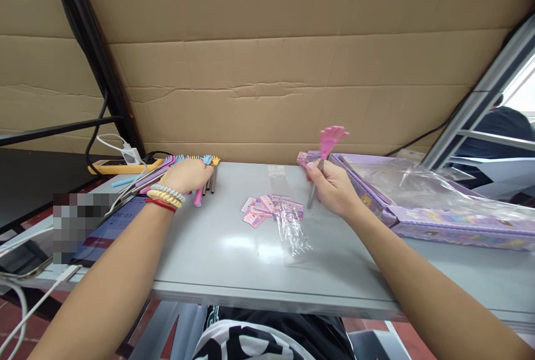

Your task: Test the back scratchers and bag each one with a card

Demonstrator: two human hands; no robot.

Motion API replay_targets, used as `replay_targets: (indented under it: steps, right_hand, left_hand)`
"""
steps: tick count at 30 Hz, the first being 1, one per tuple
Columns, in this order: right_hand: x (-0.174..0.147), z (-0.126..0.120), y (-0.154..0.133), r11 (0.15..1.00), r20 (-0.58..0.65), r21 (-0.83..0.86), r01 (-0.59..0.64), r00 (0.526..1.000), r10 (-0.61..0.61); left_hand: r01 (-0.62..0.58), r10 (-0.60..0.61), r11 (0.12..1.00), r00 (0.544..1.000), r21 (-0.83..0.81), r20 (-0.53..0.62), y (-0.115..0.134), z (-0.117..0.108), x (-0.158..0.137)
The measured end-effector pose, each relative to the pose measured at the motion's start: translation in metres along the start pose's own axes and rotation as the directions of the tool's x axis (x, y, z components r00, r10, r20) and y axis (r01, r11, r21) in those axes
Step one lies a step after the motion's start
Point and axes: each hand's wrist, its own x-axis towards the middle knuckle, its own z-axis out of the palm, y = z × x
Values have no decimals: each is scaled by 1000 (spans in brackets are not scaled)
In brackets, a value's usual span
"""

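Head, R hand [334, 187]: grasping pink scratcher [331, 140]
L hand [188, 175]: over pile [208, 160], fingers hidden, can't tell grip
Cards [254, 216]: txt illeg.
Screen [115, 232]: blurry digits

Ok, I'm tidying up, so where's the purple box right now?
In the head view, the purple box sits on the right side of the table, just right of the right hand, near the grey post.

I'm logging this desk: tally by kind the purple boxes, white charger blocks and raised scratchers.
Purple patterned cardboard box: 1
White plastic charger block: 1
Pink hand-shaped scratcher, raised in the right hand: 1
Total: 3
Multicoloured scratchers by the left hand overlap too much to count.
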Motion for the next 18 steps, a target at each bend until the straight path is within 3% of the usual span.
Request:
replay_targets:
  steps: [2, 5, 8, 11, 15, 18]
  right_hand:
    - [-1, 0, -2, 990, 27, 141, 6, 1000, -10]
    - [-2, -1, -4, 939, 156, 337, -76, 987, 24]
    - [-3, -1, -4, 865, 271, 479, -152, 962, 18]
    - [-4, 0, -3, 757, 392, 610, -235, 919, -32]
    - [-5, 1, -5, 675, 446, 670, -309, 894, -33]
    - [-4, 1, -6, 671, 423, 669, -320, 906, 10]
  left_hand:
    - [-53, 55, 998, 998, 40, -43, 21, 3, -6]
    - [-229, 218, 968, 970, -106, -104, 50, 15, -15]
    - [-403, 382, 885, 915, -233, -133, 67, 27, -21]
    - [-522, 492, 814, 853, -255, -176, 74, 35, -23]
    - [-591, 549, 753, 807, -290, -218, 74, 39, -22]
    - [-573, 536, 755, 819, -320, -204, 73, 39, -21]
